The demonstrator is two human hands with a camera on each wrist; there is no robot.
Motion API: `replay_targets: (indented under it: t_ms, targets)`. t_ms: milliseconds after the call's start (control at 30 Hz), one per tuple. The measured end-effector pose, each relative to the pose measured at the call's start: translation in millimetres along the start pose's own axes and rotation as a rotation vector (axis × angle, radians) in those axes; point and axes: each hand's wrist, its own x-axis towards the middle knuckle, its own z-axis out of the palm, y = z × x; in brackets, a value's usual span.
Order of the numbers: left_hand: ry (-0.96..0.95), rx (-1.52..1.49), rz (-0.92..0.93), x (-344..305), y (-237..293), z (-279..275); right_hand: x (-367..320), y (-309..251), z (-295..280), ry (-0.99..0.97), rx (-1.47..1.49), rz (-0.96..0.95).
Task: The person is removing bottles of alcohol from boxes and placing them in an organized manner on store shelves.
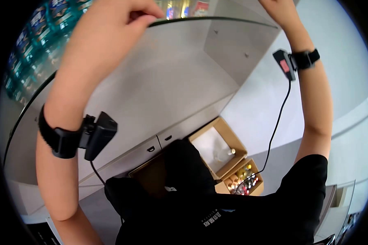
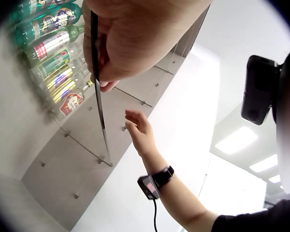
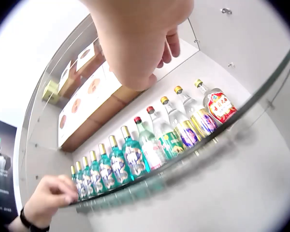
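Between left hand (image 2: 145,34) fingers (image 2: 108,83) sits the glass shelf (image 2: 101,108) edge.

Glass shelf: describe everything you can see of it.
The glass shelf is a thin, clear pane with a dark edge, set high up. A row of bottles stands on it, teal ones at one end, clear gold-capped ones at the other. The left hand pinches its front edge. The right hand is raised near the far end, fingers loose; whether it touches the glass cannot be told.
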Motion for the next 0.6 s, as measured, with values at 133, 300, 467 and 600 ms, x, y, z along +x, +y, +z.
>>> replay_targets:
  t_ms: [133,300,467,600]
  targets:
    - [0.077,-0.073,0.14,2.9,-38.0,11.1,-101.1,-29.0,0.0,0.035,-0.154,-0.206]
    - [-0.023,0.134,0.399,2.5,-90.1,5.4,-262.0,-56.3,45.8,-0.233,0.013,-0.23]
    - [0.014,0.105,0.472,-33.1,-62.9,17.7,-448.4,-78.8,109.3,-0.55,0.137,0.116]
    - [-0.085,0.122,0.543,-75.5,-54.6,43.6,-560.3,-92.9,139.6,-0.847,0.023,0.343]
